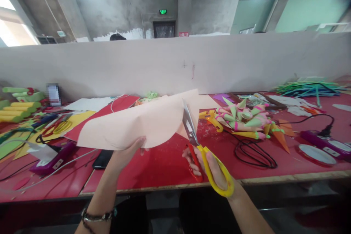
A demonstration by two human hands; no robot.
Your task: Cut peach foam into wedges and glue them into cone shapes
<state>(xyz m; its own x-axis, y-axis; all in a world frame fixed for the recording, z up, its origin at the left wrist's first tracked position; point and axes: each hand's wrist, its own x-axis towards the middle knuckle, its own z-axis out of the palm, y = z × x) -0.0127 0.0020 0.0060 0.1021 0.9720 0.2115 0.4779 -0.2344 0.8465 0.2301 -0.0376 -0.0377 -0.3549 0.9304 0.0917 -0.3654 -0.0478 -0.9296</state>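
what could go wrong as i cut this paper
The pale sheet bends over the left hand, so the cut may wander. Its far part lies over other papers, so the scissors in the right hand might nick one. The glue gun sits near the blades and could get knocked.

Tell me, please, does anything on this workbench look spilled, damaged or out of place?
White flecks litter the red tabletop near the yellow glue gun, perhaps scraps; the black cable lies in untidy loops. Nothing looks clearly spilled or broken.
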